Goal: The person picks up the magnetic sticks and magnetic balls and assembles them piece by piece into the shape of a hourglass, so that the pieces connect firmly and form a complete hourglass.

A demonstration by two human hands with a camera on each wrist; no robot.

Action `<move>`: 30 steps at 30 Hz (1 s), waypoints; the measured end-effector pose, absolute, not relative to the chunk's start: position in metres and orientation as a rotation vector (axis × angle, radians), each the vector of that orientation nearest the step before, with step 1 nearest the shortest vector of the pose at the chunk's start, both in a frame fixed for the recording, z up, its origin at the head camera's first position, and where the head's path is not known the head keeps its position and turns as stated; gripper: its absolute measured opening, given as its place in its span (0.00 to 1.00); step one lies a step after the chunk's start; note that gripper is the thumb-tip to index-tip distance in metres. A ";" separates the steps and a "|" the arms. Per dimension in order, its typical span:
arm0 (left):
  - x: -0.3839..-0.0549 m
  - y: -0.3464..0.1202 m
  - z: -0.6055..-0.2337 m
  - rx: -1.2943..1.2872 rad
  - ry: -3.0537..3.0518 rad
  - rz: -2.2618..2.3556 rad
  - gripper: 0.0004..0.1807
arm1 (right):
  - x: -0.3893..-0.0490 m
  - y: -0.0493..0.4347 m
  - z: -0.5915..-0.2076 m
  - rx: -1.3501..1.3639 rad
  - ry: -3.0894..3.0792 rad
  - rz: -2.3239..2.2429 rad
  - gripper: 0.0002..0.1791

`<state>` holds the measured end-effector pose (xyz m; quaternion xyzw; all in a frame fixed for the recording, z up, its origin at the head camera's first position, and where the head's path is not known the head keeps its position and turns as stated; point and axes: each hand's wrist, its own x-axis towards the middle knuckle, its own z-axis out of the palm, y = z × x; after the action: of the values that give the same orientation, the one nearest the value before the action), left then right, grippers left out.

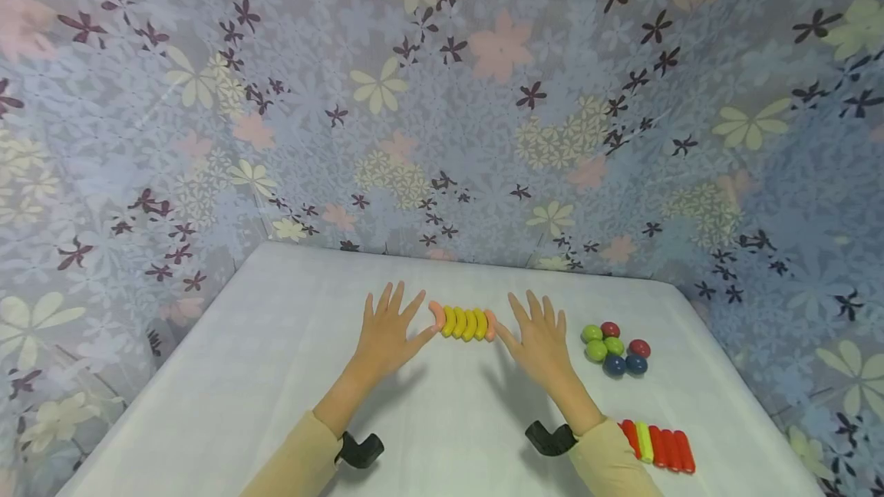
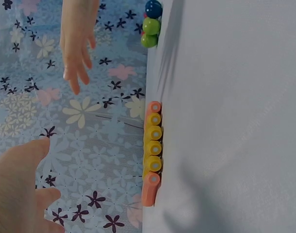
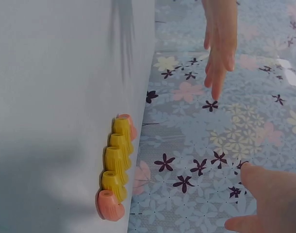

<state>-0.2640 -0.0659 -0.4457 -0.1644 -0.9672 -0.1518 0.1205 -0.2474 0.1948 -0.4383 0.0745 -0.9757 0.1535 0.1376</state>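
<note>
Several yellow toy bananas (image 1: 470,324) lie side by side in a row on the white table. A salmon-coloured curved piece (image 1: 437,314) ends the row on the left and another salmon curved piece (image 1: 490,325) on the right. My left hand (image 1: 385,334) hovers just left of the row, fingers spread, its thumb tip overlapping the left end piece in the head view. Just right of the row is my right hand (image 1: 542,340), also with fingers spread and nothing in it. Both wrist views show the hands raised above the table, with the yellow bananas (image 2: 154,141) lying below them.
At the right, green (image 1: 596,350), dark red (image 1: 639,347) and dark blue (image 1: 615,364) round pieces sit in a cluster. Nearer, red sticks (image 1: 670,449) and a yellow-green stick (image 1: 644,442) lie in a row, partly behind the right sleeve. A flowered curtain (image 1: 442,113) backs the table.
</note>
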 end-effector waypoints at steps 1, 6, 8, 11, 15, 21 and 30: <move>-0.264 -0.065 -0.446 -0.481 -2.827 -0.449 0.39 | -0.247 0.195 -0.438 0.214 -2.825 0.439 0.38; -0.268 -0.062 -0.448 -0.493 -2.842 -0.421 0.39 | -0.248 0.196 -0.438 0.209 -2.827 0.427 0.39; -0.269 -0.061 -0.448 -0.507 -2.844 -0.427 0.38 | -0.248 0.198 -0.439 0.208 -2.817 0.447 0.38; -0.270 -0.059 -0.450 -0.529 -2.849 -0.466 0.35 | -0.248 0.203 -0.441 0.198 -2.799 0.523 0.36; -0.273 -0.057 -0.454 -0.542 -2.850 -0.516 0.30 | -0.249 0.215 -0.444 0.153 -2.784 0.653 0.31; -0.293 -0.057 -0.464 -0.681 -2.847 -0.613 0.23 | -0.244 0.248 -0.448 0.008 -2.672 0.821 0.25; -0.328 -0.056 -0.487 -0.991 -2.763 -0.784 0.24 | -0.225 0.304 -0.469 -0.230 -2.406 0.956 0.19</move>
<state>-0.3283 -0.0557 -0.4865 -0.3257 -0.9082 -0.2578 0.0516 -0.2251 0.3035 -0.4686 -0.0851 -0.8918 0.3543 0.2681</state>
